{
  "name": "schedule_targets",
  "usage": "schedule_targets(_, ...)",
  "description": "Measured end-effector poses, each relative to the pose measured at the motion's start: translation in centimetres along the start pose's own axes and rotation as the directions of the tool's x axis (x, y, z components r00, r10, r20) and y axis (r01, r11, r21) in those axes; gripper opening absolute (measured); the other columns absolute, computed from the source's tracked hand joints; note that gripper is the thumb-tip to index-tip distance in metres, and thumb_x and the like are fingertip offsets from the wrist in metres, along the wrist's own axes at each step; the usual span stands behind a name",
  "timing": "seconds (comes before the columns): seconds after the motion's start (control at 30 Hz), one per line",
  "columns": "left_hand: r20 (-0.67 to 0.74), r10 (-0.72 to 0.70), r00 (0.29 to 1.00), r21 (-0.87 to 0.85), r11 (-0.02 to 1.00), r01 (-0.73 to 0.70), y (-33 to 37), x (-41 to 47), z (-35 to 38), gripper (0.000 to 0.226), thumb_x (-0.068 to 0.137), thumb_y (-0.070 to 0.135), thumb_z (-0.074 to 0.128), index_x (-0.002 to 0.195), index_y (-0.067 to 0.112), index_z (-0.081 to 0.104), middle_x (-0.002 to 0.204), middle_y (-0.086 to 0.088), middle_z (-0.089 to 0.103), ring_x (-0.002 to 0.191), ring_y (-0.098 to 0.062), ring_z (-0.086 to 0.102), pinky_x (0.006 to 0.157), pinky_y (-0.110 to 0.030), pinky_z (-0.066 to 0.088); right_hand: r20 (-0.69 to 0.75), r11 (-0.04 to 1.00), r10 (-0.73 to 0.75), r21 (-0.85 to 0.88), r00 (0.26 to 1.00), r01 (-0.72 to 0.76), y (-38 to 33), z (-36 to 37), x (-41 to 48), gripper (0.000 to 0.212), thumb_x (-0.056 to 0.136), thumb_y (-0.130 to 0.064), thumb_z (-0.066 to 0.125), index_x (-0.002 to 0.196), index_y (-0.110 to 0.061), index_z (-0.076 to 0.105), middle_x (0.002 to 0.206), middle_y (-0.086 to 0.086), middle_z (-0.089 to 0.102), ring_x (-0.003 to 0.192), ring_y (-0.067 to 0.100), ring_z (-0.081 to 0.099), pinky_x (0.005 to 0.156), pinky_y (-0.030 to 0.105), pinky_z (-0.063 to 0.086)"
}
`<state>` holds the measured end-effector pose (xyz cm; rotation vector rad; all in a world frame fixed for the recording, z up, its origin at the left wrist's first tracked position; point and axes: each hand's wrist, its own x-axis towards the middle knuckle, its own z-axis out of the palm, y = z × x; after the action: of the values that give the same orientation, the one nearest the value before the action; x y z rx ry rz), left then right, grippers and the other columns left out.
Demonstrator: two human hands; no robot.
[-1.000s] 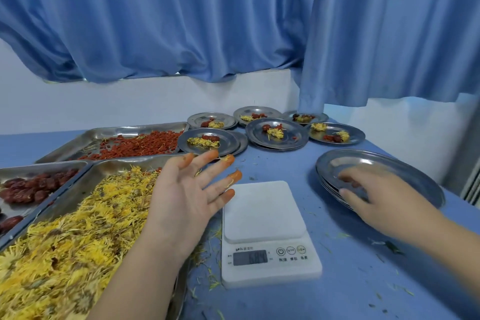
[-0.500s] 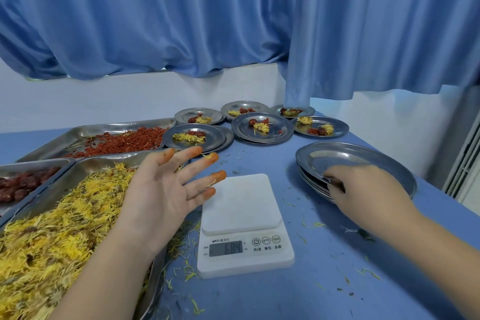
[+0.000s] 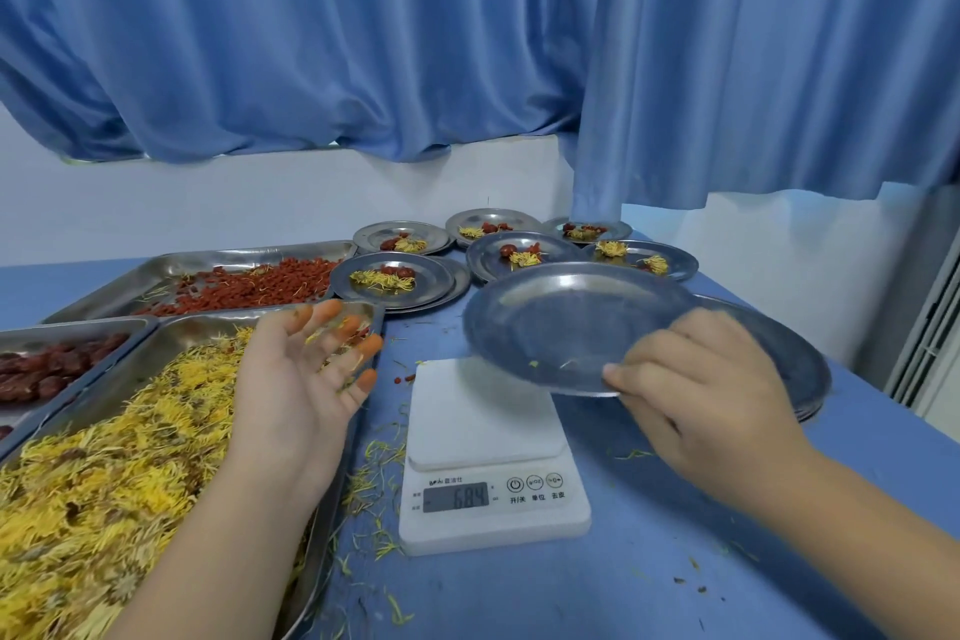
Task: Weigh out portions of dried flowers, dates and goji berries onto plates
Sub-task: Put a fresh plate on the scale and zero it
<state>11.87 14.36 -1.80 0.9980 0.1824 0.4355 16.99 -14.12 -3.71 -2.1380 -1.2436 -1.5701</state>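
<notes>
At the left edge of the table, yellow dried flowers fill a rectangular steel tray; the left hand hovers above, spread and empty. Over the white digital scale, the right hand pinches a round steel plate, probably to weigh on.

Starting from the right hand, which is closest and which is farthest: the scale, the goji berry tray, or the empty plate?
1. empty plate: held by its rim in the right hand.
2. scale: just left, under the plate's edge.
3. goji berry tray: far left, towards the back.
</notes>
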Motion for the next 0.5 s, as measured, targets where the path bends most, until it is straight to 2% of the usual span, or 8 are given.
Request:
schedule_targets(0.23,-0.038,0.032,0.999,-0.013,0.999,-0.032,0.2,-0.2,0.4,0.023,0.092,0.032,0.044,0.096,0.019,0.063,0.092,0.0,0.065,0.085,-0.021,0.063,0.068,-0.03,0.043,0.087,0.987,-0.134,0.097,0.987,0.125,-3.7,1.4,-0.1,0.018,0.082,-0.007,0.066,0.065,-0.011,0.07,0.062,0.0,0.061,0.049,0.022,0.04,0.045,0.028,0.032)
schedule_targets(0.5,-0.019,0.038,0.999,-0.009,0.999,-0.038,0.1,-0.2,0.4,0.023,0.092,0.031,0.044,0.098,0.017,0.062,0.092,-0.002,0.063,0.081,-0.02,0.062,0.067,-0.03,0.042,0.081,0.986,-0.091,0.144,0.993,0.079,-3.8,2.0,-0.4,0.011,0.08,-0.008,0.07,0.071,-0.012,0.074,0.068,-0.002,0.066,0.048,0.023,0.044,0.045,0.027,0.037)
